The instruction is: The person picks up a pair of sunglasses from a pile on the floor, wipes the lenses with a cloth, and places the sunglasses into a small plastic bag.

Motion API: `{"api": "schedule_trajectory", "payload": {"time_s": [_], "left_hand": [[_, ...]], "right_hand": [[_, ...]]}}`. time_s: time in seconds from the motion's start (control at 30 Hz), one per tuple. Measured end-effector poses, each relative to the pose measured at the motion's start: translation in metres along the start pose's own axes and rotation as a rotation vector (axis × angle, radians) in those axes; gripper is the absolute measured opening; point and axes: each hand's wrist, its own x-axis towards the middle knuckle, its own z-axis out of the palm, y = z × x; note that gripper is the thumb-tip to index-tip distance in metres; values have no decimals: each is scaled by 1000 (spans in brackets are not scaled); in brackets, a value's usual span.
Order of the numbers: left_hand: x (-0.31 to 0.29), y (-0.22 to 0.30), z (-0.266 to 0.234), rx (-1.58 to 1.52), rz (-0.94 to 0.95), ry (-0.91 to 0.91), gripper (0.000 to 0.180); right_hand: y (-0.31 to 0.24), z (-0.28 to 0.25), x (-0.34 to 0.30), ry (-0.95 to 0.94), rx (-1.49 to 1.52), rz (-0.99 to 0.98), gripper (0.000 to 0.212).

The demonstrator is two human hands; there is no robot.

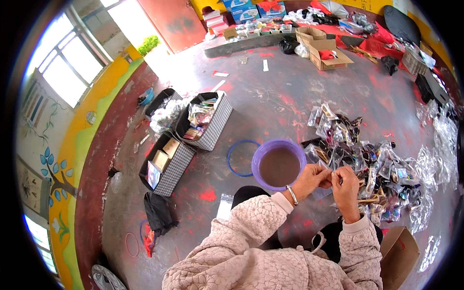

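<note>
My left hand (311, 181), with a silver bangle at its wrist, and my right hand (346, 189) meet in front of me with fingertips pinched together. A small clear plastic bag (321, 193) shows just under the fingers, and both hands seem to grip its top edge. What the bag contains is too small to make out. Directly left of my left hand stands a purple basin (256, 166) with a brownish inside. Beyond and right of my hands spreads a heap of sunglasses in clear bags (382, 169).
Checked fabric bins (215, 123) filled with packets stand on the left. A blue hoop (231, 157) lies beside the basin. Loose clear plastic wrappers (442, 145) lie far right, and a cardboard box (400, 249) sits by my right elbow. Open cartons (330, 54) are at the back.
</note>
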Motion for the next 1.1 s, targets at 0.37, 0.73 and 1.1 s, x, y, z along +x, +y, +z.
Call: {"api": "schedule_trajectory", "payload": {"time_s": [0.37, 0.73, 1.1], "left_hand": [[2, 4, 3, 205, 196, -46, 25], [0, 4, 8, 99, 133, -138, 24], [-3, 4, 5, 167, 44, -158, 23]], "right_hand": [[21, 7, -2, 32, 36, 41, 6], [12, -1, -3, 28, 400, 372, 11], [18, 0, 2, -24, 123, 69, 6]]}}
